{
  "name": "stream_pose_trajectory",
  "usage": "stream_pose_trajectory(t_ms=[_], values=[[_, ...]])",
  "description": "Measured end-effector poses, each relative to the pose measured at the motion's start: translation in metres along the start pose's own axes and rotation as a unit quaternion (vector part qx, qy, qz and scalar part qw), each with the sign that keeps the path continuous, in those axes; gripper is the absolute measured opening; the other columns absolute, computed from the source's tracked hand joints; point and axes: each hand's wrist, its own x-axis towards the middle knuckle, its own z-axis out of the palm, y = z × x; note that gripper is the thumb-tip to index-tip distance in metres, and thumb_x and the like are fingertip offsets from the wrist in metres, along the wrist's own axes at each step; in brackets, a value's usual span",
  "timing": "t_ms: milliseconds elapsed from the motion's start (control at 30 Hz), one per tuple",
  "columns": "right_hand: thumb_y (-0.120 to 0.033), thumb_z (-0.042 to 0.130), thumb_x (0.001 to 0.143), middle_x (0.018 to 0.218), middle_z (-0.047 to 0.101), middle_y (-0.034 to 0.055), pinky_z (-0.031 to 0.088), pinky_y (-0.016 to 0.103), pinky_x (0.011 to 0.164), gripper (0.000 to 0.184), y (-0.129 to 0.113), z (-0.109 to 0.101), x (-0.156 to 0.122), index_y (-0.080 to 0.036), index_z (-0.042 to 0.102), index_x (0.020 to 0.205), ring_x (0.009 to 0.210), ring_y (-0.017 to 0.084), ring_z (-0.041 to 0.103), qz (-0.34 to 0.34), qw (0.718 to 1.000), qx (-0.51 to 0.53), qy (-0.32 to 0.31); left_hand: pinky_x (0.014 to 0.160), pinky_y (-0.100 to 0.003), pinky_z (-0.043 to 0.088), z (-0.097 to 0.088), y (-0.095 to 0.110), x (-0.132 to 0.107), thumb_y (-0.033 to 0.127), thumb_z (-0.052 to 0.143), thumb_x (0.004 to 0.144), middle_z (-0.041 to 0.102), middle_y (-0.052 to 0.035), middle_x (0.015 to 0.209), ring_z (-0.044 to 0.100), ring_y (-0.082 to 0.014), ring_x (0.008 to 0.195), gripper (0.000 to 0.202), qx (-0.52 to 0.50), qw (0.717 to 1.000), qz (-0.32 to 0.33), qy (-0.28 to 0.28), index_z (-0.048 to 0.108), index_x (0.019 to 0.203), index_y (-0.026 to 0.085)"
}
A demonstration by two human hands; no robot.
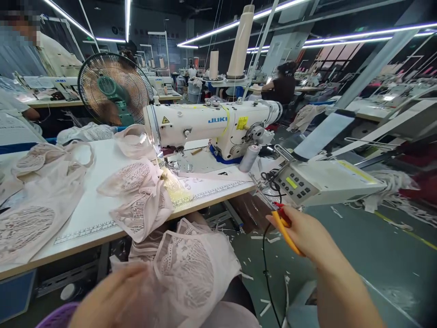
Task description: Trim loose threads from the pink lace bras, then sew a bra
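My right hand (302, 230) is closed round the orange and red handles of a pair of scissors (285, 232), held out beside the table's front edge. Their metal blades point up and left, near a grey control box (300, 184). At the lower left, my left hand (119, 294) is smeared by motion, its fingers over the blurred edge of a pale pink lace bra (191, 269) and seemingly gripping it. That bra lies over my lap. Another lace bra (139, 196) rests on the table by the sewing machine's (201, 123) needle end, partly hanging over the edge.
More pink lace pieces (37, 200) cover the left of the white table (85, 182). A grey thread spool (249, 158) stands by the machine, with thread cones (241, 45) behind. A fan (114, 89) is at the back left. Scraps litter the green floor (344, 255); a black cable (265, 264) hangs down.
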Motion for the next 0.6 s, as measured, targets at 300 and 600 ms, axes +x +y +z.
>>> stream_pose_trajectory(t_ms=[300, 600], values=[[-0.051, 0.052, 0.08, 0.08, 0.064, 0.0081, 0.037, 0.027, 0.058, 0.032, -0.206, 0.054, 0.087, -0.019, 0.051, 0.079, 0.074, 0.022, 0.059, -0.207, 0.967, 0.118, -0.094, 0.071, -0.029, 0.053, -0.077, -0.062, 0.192, 0.025, 0.045, 0.088, 0.069, -0.0046, 0.078, 0.068, -0.0169, 0.074, 0.029, -0.017, 0.955, -0.265, 0.134, 0.057, 0.111, 0.011], [-0.02, 0.063, 0.07, 0.08, 0.064, 0.0082, 0.042, 0.027, 0.063, 0.014, -0.275, 0.099, 0.143, -0.016, 0.05, 0.069, 0.08, 0.023, 0.061, -0.223, 0.952, 0.137, -0.16, 0.077, -0.039, 0.051, -0.06, -0.126, 0.214, 0.03, 0.059, 0.084, 0.064, -0.005, 0.098, 0.062, -0.0189, 0.086, 0.021, -0.051, 0.933, -0.337, 0.119, 0.061, 0.098, 0.015]])
